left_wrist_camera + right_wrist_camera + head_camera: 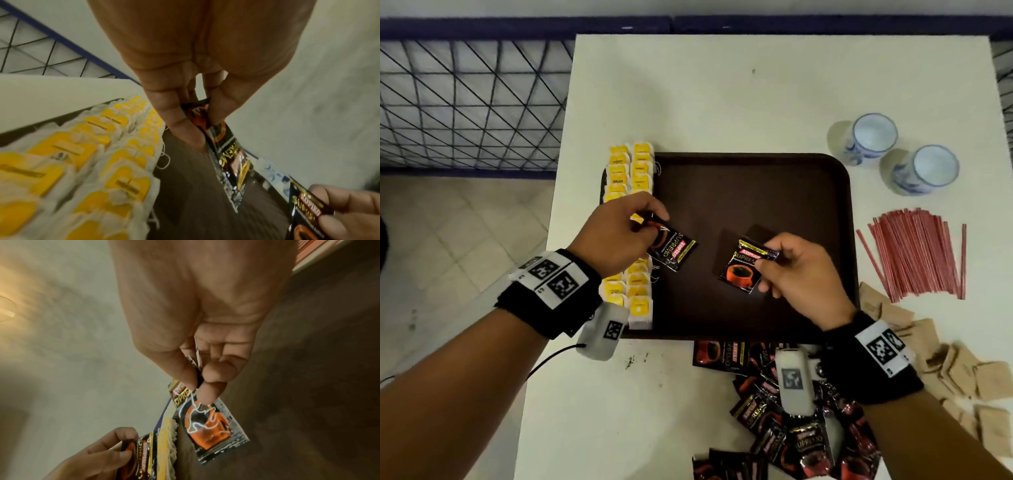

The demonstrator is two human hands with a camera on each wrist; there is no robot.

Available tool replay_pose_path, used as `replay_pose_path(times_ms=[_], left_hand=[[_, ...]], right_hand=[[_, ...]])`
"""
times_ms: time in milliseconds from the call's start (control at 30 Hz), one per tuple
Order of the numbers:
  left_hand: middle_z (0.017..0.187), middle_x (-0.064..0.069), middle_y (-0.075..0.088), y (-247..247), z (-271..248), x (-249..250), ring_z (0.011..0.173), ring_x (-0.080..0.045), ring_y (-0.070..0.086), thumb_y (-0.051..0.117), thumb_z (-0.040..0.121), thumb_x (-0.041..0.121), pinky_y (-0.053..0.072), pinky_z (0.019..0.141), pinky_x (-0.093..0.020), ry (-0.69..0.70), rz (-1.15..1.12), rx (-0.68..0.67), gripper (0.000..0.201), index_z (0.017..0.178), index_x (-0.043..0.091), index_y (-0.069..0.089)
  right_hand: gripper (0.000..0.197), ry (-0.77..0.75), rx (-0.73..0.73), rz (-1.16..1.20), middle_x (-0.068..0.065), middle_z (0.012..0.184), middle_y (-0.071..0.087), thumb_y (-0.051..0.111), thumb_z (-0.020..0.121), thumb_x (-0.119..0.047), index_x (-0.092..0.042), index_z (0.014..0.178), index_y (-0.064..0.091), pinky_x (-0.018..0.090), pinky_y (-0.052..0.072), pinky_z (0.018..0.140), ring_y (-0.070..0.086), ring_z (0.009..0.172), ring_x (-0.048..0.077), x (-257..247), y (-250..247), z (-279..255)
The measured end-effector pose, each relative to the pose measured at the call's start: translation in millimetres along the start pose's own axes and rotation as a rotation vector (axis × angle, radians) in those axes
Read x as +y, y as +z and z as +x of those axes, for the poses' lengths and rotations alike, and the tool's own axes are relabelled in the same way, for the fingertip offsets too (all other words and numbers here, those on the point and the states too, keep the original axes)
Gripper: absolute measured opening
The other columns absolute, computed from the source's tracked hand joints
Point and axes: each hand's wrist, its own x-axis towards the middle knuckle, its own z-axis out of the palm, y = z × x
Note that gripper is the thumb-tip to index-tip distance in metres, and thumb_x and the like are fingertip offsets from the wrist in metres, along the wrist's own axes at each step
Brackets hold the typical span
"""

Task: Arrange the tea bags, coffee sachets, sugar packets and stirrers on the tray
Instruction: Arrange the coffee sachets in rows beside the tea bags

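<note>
Head view: both hands work above a dark brown tray (756, 164) on a white table (722, 96). The left hand (616, 233) pinches one black coffee sachet (674, 250) by its upper edge, just beside two columns of yellow-tagged tea bags (630, 171) lined along the tray's left side. The right hand (798, 270) pinches a second sachet (744, 269) by its top corner over the tray's middle. More loose sachets (791, 428) lie heaped on the table at the tray's near edge; red stirrers (917, 253) and brown sugar packets (962, 373) lie to the right, near two cups (897, 157).

Left wrist view: thumb and fingers (180, 126) clamp the sachet's (228, 154) sealed end, so the packet hangs freely above the tray floor, the tea bags (92, 154) beside it.

Right wrist view: fingertips (213, 374) grip the crimped top seam of the other sachet (211, 423), which dangles with its printed face outward; whether its lower edge touches the tray cannot be told.

Handling judgement: the sachets look light, thin and glossy, hence likely slippery and prone to swinging. The flat sealed seam offers the firmest hold; the filled belly would shift under pressure. Laying each flat, edge to edge, should suit them.
</note>
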Motion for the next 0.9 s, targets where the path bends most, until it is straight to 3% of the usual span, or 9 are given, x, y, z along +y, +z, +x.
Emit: replay_pose_path(times_ms=[67,200,300,367,467,567,633,767,900], left_hand=[[0.092,-0.001,0.063,-1.6,16.2,2.1,0.074,-0.027,0.07,0.063,0.082,-0.001,0.061,0.06,-0.045,-0.028,-0.076,0.032,0.026,0.083,0.025,0.065],[0.072,0.003,0.067,2.2,36.6,5.4,0.071,-0.023,0.068,0.077,0.074,0.005,0.058,0.07,-0.039,-0.029,-0.15,0.069,0.017,0.074,0.017,0.065],[0.082,0.0,0.072,2.9,44.0,3.0,0.078,-0.017,0.069,0.077,0.075,0.004,0.057,0.076,-0.033,0.018,-0.16,0.053,0.017,0.075,0.014,0.063],[0.085,0.0,0.069,2.8,47.7,-1.2,0.074,-0.022,0.068,0.074,0.078,-0.001,0.056,0.068,-0.033,0.032,-0.192,0.043,0.025,0.078,0.019,0.059],[0.086,0.002,0.057,2.0,51.3,-3.1,0.065,-0.013,0.064,0.062,0.082,-0.011,0.054,0.057,-0.028,0.018,-0.221,-0.03,0.039,0.098,0.024,0.059],[0.09,0.002,0.058,0.5,53.9,0.3,0.074,-0.014,0.067,0.054,0.082,-0.016,0.06,0.064,-0.032,0.043,-0.223,-0.141,0.062,0.125,0.028,0.056],[0.086,0.02,0.061,-2.1,58.6,0.4,0.081,-0.007,0.067,0.054,0.083,-0.015,0.06,0.072,-0.031,0.086,-0.175,-0.195,0.065,0.13,0.031,0.056],[0.091,0.021,0.07,-11.0,69.1,3.7,0.089,-0.004,0.067,0.062,0.087,0.012,0.055,0.086,-0.035,0.156,-0.049,-0.184,0.031,0.113,0.028,0.067],[0.079,0.011,0.069,-22.6,83.5,3.1,0.077,-0.006,0.063,0.069,0.083,0.014,0.049,0.077,-0.029,0.16,0.075,-0.075,0.009,0.091,0.018,0.069]], right_hand=[[0.018,-0.001,0.008,0.001,0.014,0.07,0.071,0.068,0.09,-0.005,-0.021,0.085,0.065,0.035,0.048,0.05,0.067,0.06,0.041,-8.5,7.3,14.0],[0.01,-0.037,-0.063,-0.028,0.005,0.065,0.069,0.07,0.088,-0.006,-0.015,0.084,0.069,0.015,0.04,0.048,0.058,0.048,0.005,-29.5,16.6,36.0],[0.008,-0.037,-0.122,-0.057,-0.002,0.06,0.067,0.07,0.087,-0.006,-0.012,0.082,0.068,0.013,0.039,0.049,0.055,0.047,0.0,-44.5,26.9,47.5],[0.01,-0.031,-0.141,-0.039,-0.008,0.058,0.065,0.069,0.086,-0.002,-0.01,0.081,0.066,0.011,0.039,0.051,0.055,0.047,0.0,-52.3,34.1,54.6],[0.018,-0.034,-0.106,0.0,-0.003,0.059,0.065,0.068,0.084,0.0,-0.015,0.076,0.063,0.017,0.039,0.053,0.054,0.047,0.001,-57.0,42.0,63.6],[0.017,-0.039,-0.056,0.016,0.002,0.06,0.064,0.068,0.082,-0.002,-0.016,0.075,0.063,0.025,0.039,0.055,0.052,0.049,0.005,-59.9,47.1,70.4],[0.012,-0.062,-0.048,0.012,-0.002,0.061,0.064,0.068,0.083,-0.002,-0.011,0.079,0.063,0.026,0.042,0.054,0.057,0.053,0.008,-63.1,48.8,75.3],[0.015,-0.145,-0.044,-0.045,-0.006,0.066,0.064,0.067,0.08,0.002,-0.011,0.078,0.062,0.04,0.051,0.06,0.061,0.061,0.016,-70.0,51.2,85.9],[0.021,-0.164,-0.102,-0.041,-0.015,0.06,0.064,0.065,0.084,0.006,-0.014,0.08,0.061,0.019,0.047,0.058,0.059,0.056,0.0,-71.9,52.2,92.2]])
